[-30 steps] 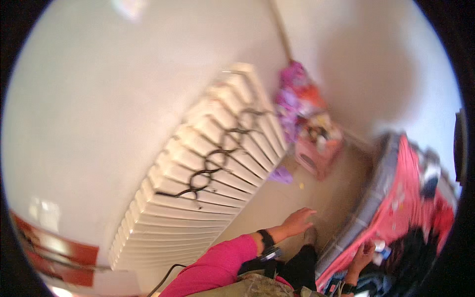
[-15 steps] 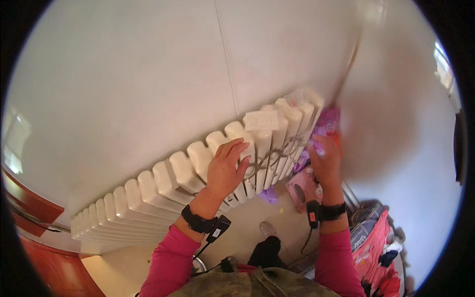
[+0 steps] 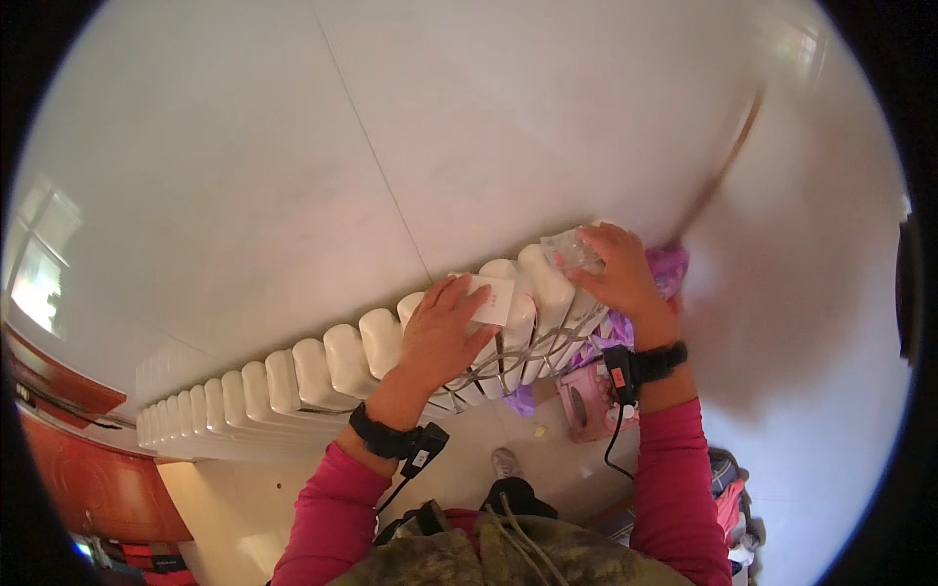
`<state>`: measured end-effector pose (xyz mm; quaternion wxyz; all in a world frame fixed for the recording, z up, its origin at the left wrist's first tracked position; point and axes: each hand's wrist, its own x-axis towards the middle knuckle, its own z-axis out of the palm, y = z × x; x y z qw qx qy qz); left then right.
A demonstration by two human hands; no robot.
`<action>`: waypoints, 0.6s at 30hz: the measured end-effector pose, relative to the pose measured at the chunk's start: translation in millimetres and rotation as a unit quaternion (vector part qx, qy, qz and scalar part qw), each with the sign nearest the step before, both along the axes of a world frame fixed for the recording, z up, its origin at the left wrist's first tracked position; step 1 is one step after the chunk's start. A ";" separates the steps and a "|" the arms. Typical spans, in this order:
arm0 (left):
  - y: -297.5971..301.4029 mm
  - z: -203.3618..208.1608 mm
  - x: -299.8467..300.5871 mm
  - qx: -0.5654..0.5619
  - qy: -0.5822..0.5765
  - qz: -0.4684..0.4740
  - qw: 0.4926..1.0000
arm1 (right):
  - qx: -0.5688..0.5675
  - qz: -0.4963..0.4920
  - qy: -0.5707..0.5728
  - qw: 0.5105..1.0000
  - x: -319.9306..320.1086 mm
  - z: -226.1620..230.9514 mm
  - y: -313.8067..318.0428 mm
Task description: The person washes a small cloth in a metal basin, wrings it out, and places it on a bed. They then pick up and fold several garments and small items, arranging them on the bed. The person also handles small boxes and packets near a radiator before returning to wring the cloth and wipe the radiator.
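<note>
My left hand [image 3: 442, 334] is at the top of a cream radiator [image 3: 344, 359], its fingers bent over the left edge of a small flat white card or packet [image 3: 496, 302]. The thumb lies just below that edge, and the fingertips partly cover the piece. Further right, my right hand [image 3: 621, 272] reaches over the radiator's end, its fingers and thumb closing around a small clear plastic packet [image 3: 567, 252] with a reddish spot. What lies under the right palm is hidden.
Grey wire or cord [image 3: 528, 356] loops along the radiator's front. Purple plastic [image 3: 667, 270] sits beyond its right end, and a pink container [image 3: 583, 402] is on the floor below. Clothes [image 3: 728, 508] lie at the lower right. A reddish wooden cabinet [image 3: 103, 479] stands left.
Both hands have come down onto the radiator: the left to the white card, the right up and over to the clear packet. The view has shifted; the card now looks turned.
</note>
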<state>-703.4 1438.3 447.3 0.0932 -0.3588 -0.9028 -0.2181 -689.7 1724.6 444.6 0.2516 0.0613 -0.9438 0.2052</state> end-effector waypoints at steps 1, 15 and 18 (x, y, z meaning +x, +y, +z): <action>1.0 -1.3 -0.9 0.009 0.008 0.002 1.000 | 0.015 0.006 0.011 1.000 -1.6 -1.7 1.0; -4.9 10.8 -11.7 0.453 -0.249 0.131 0.846 | -0.557 -0.052 0.256 0.789 31.7 26.7 45.8; -3.8 9.4 -12.7 0.497 -0.278 0.144 0.809 | -0.555 -0.051 0.214 0.802 36.5 14.5 35.1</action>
